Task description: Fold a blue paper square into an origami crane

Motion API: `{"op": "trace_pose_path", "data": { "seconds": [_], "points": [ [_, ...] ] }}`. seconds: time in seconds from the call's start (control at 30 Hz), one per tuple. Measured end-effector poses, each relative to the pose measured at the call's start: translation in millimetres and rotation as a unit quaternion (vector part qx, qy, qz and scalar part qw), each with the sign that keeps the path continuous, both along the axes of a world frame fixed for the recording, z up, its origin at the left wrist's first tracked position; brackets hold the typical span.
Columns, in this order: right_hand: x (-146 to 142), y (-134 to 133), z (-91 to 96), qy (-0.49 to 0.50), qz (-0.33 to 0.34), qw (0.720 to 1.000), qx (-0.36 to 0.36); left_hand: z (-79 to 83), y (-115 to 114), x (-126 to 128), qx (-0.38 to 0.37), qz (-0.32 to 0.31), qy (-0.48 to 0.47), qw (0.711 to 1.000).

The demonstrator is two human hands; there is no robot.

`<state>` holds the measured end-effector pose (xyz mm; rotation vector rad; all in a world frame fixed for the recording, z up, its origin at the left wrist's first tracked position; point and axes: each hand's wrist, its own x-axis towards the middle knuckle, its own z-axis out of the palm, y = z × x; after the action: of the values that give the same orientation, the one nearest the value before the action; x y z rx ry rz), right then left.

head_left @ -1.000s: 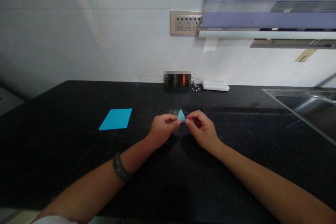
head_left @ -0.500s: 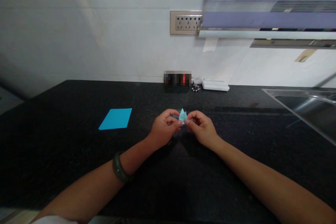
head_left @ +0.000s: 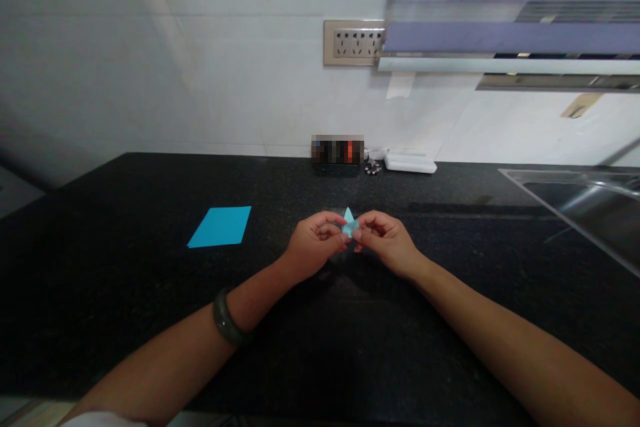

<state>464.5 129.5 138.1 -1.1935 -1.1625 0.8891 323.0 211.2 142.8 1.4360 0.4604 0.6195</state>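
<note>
A small folded piece of light blue paper point(head_left: 349, 221) is pinched between both my hands above the black countertop point(head_left: 150, 293). My left hand point(head_left: 313, 245) grips its left side with curled fingers, a dark green bangle on that wrist. My right hand point(head_left: 387, 243) pinches its right side, fingertips pressed close to those of the left hand. Only the pointed top of the folded paper shows above the fingers. A flat blue paper sheet point(head_left: 220, 227) lies on the counter to the left of my hands.
A steel sink point(head_left: 585, 203) is set into the counter at the right. By the back wall lie a white flat box point(head_left: 411, 163) and a small dark blurred object point(head_left: 337, 150). A socket strip point(head_left: 354, 43) sits on the wall, beside a range hood point(head_left: 510, 20).
My hands have drawn closer together around the folded paper, and less of the paper shows. The flat blue sheet has not moved.
</note>
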Motion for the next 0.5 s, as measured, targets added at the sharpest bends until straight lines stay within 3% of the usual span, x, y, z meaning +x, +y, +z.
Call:
{"op": "trace_pose_path", "data": {
  "seconds": [0.23, 0.5],
  "points": [
    [4.7, -2.1, 2.9, -0.072, 0.021, 0.995, 0.072, 2.6, -1.1, -0.5, -0.016, 0.006, -0.005, 1.000],
    [7.0, -1.5, -0.2, -0.127, -0.002, 0.988, 0.083, 1.7, 0.2, -2.4, -0.107, -0.028, -0.014, 0.994]
  ]
}}
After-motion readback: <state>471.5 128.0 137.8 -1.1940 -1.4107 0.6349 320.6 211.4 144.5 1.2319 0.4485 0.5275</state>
